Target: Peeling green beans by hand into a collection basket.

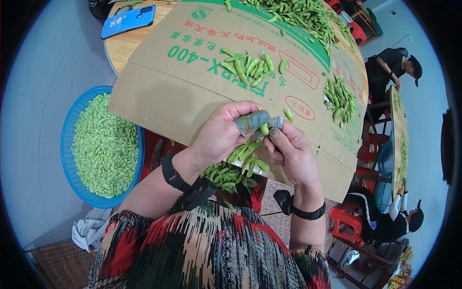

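Note:
My left hand [221, 132] and my right hand [291, 151] meet over the near edge of a flattened cardboard sheet [159, 96]. Between their fingertips they pinch a green bean pod [264, 129]. The left thumb wears a grey-green taped guard [251, 121], and a metal-coloured tip covers a right finger. A bunch of pods [248, 156] hangs under the two hands; which hand holds it I cannot tell. More pods lie in my lap [224, 176].
A blue basket [67, 144] full of shelled green beans stands at my left. Pod piles lie on the cardboard in the middle [248, 66], at the right [339, 98] and at the far edge [301, 17]. A blue phone [128, 20] lies on the wooden table. Two people sit at the right.

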The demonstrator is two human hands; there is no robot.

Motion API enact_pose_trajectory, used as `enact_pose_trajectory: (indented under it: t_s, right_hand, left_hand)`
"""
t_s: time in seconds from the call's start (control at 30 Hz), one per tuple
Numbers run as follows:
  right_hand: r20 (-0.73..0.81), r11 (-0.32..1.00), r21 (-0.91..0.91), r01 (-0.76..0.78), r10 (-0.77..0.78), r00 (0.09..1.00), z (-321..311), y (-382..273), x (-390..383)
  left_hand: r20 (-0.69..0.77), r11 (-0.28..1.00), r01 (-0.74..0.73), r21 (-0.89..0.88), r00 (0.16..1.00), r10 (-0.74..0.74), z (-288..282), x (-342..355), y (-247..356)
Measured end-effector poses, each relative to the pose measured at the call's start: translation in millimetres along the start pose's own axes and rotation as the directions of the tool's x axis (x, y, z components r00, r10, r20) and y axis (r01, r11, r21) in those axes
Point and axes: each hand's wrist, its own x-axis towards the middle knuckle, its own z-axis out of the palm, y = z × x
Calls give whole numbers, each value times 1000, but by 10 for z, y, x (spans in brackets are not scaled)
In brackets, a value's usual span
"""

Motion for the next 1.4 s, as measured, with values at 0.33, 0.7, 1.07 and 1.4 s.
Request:
enact_pose_trajectory:
  t_s: [0.33,0.7,1.07,1.4]
  right_hand:
    - [-84,897,-383,222,-273,958,1,77,121]
    - [-75,871,-463,166,-225,971,-80,-100,225]
    - [72,469,-816,337,-496,865,31,-55,382]
    - [420,844,-526,104,152,895,-489,-596,632]
  left_hand:
    - [-217,913,-118,390,952,216,61,94,-186]
    - [-33,461,-194,866,898,439,89,72,-64]
    - [103,26,-122,992,919,381,-27,32,109]
    - [-251,951,3,309,965,79,-305,-48,383]
